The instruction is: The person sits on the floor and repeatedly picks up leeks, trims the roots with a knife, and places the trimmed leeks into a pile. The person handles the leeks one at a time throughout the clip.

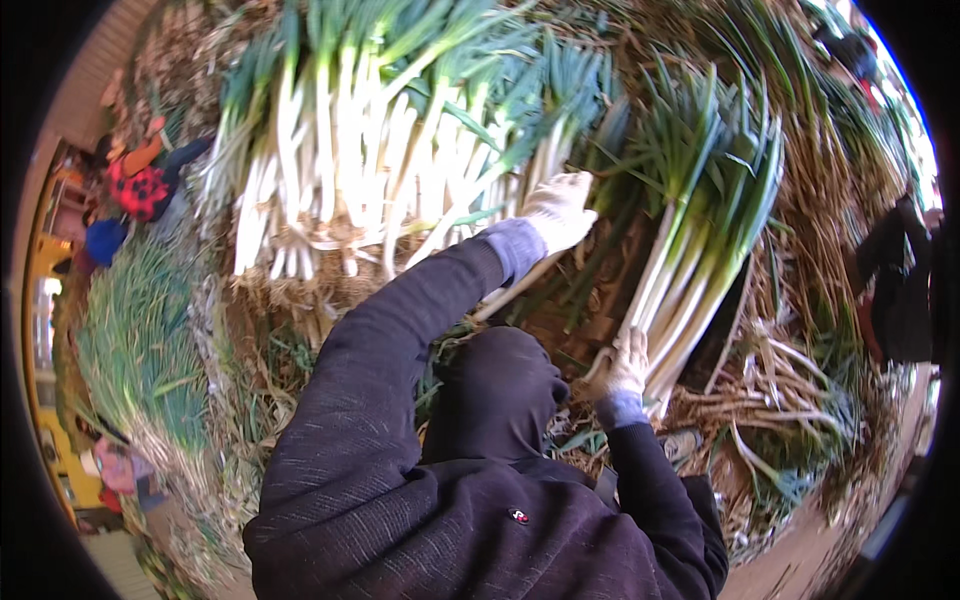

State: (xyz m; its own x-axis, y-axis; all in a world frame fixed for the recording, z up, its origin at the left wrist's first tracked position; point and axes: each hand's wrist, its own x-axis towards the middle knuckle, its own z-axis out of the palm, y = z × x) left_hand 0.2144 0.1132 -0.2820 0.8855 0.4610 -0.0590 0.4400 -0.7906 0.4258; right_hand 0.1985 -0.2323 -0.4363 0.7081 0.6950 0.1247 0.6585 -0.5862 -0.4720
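Observation:
My left hand [559, 210], in a pale glove, reaches to the right edge of a big pile of long green onions [360, 150], its thumb apart from the fingers and nothing seen between them. My right hand [626, 367], also gloved, lies against the white lower stalks of a separate bunch of long green onions [686, 262]. Its fingers touch the left side of these stalks; whether they close round them is not clear. The green leaves of both the pile and the bunch point towards the top of the view. Roots and soil show at the pile's lower ends.
Loose onion stalks [772, 397] and dry trimmings lie at the lower right. Another heap of green onions [142, 352] stands at the left. Other people are at the left, including one in a red spotted top [139, 184], and a person in dark clothes [900, 277] is at the right.

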